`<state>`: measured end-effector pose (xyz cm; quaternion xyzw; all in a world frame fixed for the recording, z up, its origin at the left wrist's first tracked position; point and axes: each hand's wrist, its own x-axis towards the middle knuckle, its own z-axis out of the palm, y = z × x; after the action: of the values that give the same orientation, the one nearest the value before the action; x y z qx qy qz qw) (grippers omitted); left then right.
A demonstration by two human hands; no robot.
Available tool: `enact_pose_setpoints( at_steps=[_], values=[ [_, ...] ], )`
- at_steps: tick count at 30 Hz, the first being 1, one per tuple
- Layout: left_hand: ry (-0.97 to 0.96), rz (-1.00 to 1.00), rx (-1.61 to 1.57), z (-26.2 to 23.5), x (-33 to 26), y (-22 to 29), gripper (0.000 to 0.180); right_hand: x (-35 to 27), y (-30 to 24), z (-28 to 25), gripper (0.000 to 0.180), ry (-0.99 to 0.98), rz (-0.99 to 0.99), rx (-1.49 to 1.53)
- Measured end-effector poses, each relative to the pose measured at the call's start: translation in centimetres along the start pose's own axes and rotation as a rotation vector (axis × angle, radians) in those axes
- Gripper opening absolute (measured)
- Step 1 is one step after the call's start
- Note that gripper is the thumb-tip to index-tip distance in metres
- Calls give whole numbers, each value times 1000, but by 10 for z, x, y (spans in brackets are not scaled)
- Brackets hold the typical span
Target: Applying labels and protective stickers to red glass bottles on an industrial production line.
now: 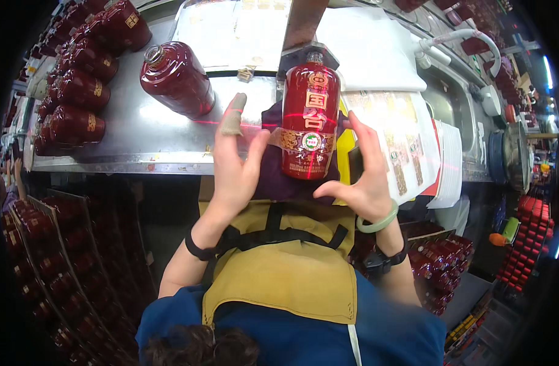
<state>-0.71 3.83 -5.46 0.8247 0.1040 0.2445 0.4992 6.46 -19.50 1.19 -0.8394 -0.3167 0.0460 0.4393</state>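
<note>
A dark red glass bottle (310,116) with gold and white lettering rests on a dark purple cloth (270,172) in front of me, its open neck pointing away. A patterned band with a round green-and-white emblem crosses its lower part. The band's clear left end (275,138) sticks out toward my left thumb; whether they touch, I cannot tell. My left hand (233,161), with a cloth cover on one finger, is open beside the bottle. On the other side my right hand (368,177) is open, thumb and fingers spread around the bottle's lower right.
Another red bottle (177,79) stands at the left on the metal bench (139,140), near rows of more bottles (78,91). Label sheets (407,146) lie at the right, before a sink (453,97) with a pale tap (474,36). Bottle racks (53,244) stand below left.
</note>
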Motion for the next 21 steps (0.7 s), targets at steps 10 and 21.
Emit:
enact_pose_setpoints(
  at_steps=[10, 21],
  values=[
    [-326, 106, 1, 6, -32, 18, 97, -8, 20, 47, 100, 224, -119, -170],
    [-109, 130, 111, 4, -28, 29, 107, 5, -11, 21, 95, 206, -93, -204]
  ],
)
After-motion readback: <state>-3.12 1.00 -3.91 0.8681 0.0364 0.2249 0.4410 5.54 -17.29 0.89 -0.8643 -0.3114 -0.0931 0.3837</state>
